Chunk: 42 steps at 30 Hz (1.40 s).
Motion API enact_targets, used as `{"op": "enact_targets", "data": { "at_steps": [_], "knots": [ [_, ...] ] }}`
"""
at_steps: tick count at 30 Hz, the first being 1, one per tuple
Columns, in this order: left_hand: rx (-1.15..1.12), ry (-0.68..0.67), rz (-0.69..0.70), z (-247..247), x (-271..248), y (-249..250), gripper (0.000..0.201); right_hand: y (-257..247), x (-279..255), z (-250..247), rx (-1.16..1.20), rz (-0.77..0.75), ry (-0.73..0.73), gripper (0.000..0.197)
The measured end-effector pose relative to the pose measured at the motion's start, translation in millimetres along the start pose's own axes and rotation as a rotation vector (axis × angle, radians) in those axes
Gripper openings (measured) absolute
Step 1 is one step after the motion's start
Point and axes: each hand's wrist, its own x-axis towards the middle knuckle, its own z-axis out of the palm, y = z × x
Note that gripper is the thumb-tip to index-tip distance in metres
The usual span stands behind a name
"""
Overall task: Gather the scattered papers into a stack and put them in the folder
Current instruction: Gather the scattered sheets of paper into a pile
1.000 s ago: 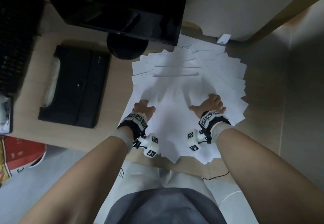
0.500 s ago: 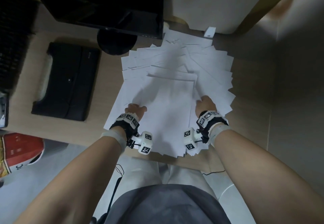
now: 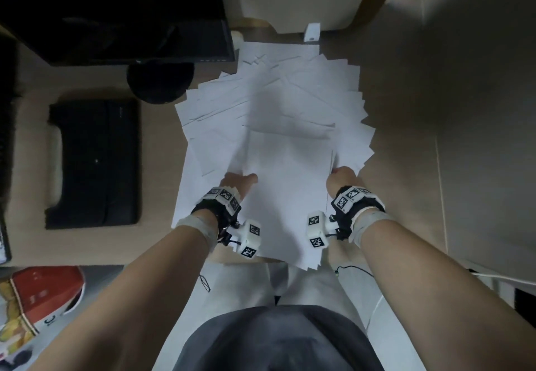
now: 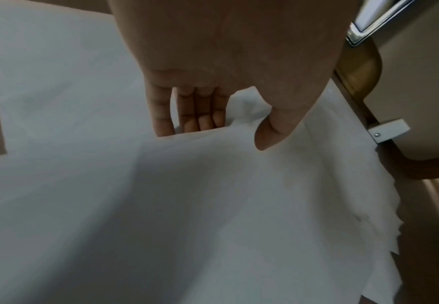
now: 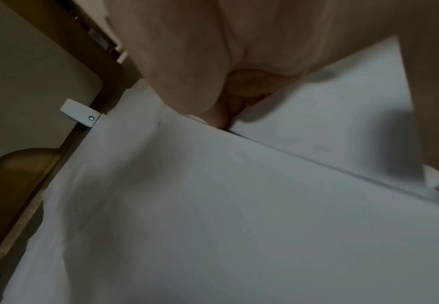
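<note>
Fingers [image 4: 187,115] of left hand [image 3: 236,183] & right hand [image 3: 340,180] pinch fanned white papers [image 3: 290,167] at both sides; flat black folder [image 3: 95,161] lies left of papers, nearer left hand.

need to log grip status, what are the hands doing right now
Left hand: gripping the left edge of the papers, thumb on top.
Right hand: curled around the papers' right edge.

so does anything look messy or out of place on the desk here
Yes. The papers are fanned out at many angles rather than squared, and their near edge overhangs the desk. The black folder lies shut to the left, with no sheets in it yet.
</note>
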Motion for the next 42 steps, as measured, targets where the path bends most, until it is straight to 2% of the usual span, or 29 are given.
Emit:
{"op": "enact_targets", "data": {
  "at_steps": [1, 3, 4, 5, 7, 9, 11, 14, 16, 18, 20, 22, 23, 25, 27, 30, 34, 38, 42],
  "knots": [
    [0.020, -0.020, 0.013, 0.3, -1.6, 2.7, 0.088, 1.4, -6.5, 1.8, 0.032, 0.016, 0.016, 0.041],
    [0.073, -0.035, 0.011, 3.6, 0.4, 6.4, 0.098, 2.0, -21.6, 5.8, 0.159, 0.067, 0.007, 0.062],
    [0.084, -0.052, 0.038, 5.6, 1.3, 8.3, 0.097, 0.8, -30.6, 7.5, 0.213, 0.086, -0.019, 0.071],
    [0.105, -0.089, 0.075, 5.1, -3.3, 11.8, 0.086, -1.4, -38.4, 8.8, 0.250, 0.093, -0.043, 0.078],
    [0.134, -0.136, 0.146, -1.7, -19.1, 20.1, 0.046, -1.1, -44.1, 9.7, 0.206, 0.073, -0.078, 0.085],
    [0.172, -0.176, 0.190, -10.3, -16.6, 20.6, 0.033, -0.8, -43.7, 6.6, 0.100, 0.076, -0.063, 0.071],
    [0.217, -0.172, 0.206, -19.2, -4.5, 16.3, 0.042, -1.7, -45.6, 3.9, 0.091, 0.082, -0.028, 0.052],
    [0.159, -0.037, 0.161, -35.0, 3.0, 14.1, 0.079, -4.1, -52.3, 5.5, 0.176, 0.005, 0.054, 0.045],
    [0.143, 0.048, 0.174, -49.4, -5.3, 18.2, 0.081, -12.1, -59.6, 4.8, 0.267, -0.057, 0.109, 0.041],
    [0.107, 0.105, 0.259, -65.2, -10.5, 26.7, 0.081, -22.2, -64.2, -0.6, 0.367, -0.122, 0.132, 0.040],
    [0.088, 0.165, 0.380, -82.3, -5.6, 36.4, 0.092, -33.1, -70.4, -11.1, 0.424, -0.197, 0.140, 0.038],
    [0.096, 0.214, 0.520, -105.0, -4.8, 50.4, 0.100, -41.4, -75.9, -22.3, 0.445, -0.250, 0.147, 0.027],
    [0.094, 0.228, 0.585, -116.3, -5.4, 58.9, 0.099, -45.8, -80.0, -28.2, 0.454, -0.266, 0.152, 0.021],
    [0.077, 0.172, 0.671, -134.0, -6.8, 75.0, 0.090, -53.3, -86.9, -38.8, 0.479, -0.304, 0.161, 0.013],
    [0.060, 0.095, 0.671, -142.8, -7.0, 86.8, 0.074, -58.1, -90.8, -46.2, 0.510, -0.320, 0.160, 0.006],
    [-0.027, -0.012, 0.654, -145.5, -13.9, 94.6, 0.062, -64.8, -92.6, -52.8, 0.553, -0.314, 0.177, 0.017],
    [-0.235, -0.003, 0.753, -140.6, -25.2, 98.3, 0.038, -68.5, -86.6, -53.4, 0.624, -0.312, 0.191, 0.012],
    [-0.252, 0.103, 0.756, -142.1, -34.8, 107.4, 0.049, -77.2, -87.1, -58.7, 0.738, -0.340, 0.189, 0.018],
    [-0.342, 0.077, 0.728, -145.1, -60.5, 110.8, 0.081, -87.4, -88.4, -64.7, 0.752, -0.394, 0.173, 0.027]
  ]
}}
